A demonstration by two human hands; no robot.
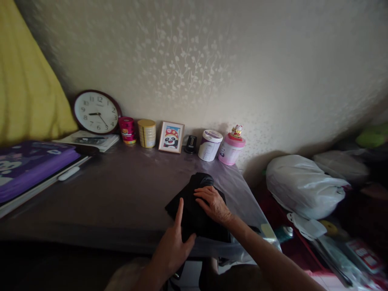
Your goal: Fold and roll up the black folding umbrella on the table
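A dark black piece of folded material (209,224), soft-looking like cloth or a bag, lies near the front edge of the table. My right hand (214,204) rests on top of it, fingers laid side by side across its upper part, with a rolled or raised fold just beyond them. At the front left edge of the black material is my left hand (174,244), its index finger stretched out and its thumb apart. Its other fingers are partly hidden, and I see nothing held in it.
Along the wall stand a clock (97,112), a pink can (127,131), a yellow-lidded can (147,134), a panda picture frame (171,137), a small black device (190,144), a white tub (209,146) and a pink tub (230,150). Purple case (39,165) left; white bag (303,186) right.
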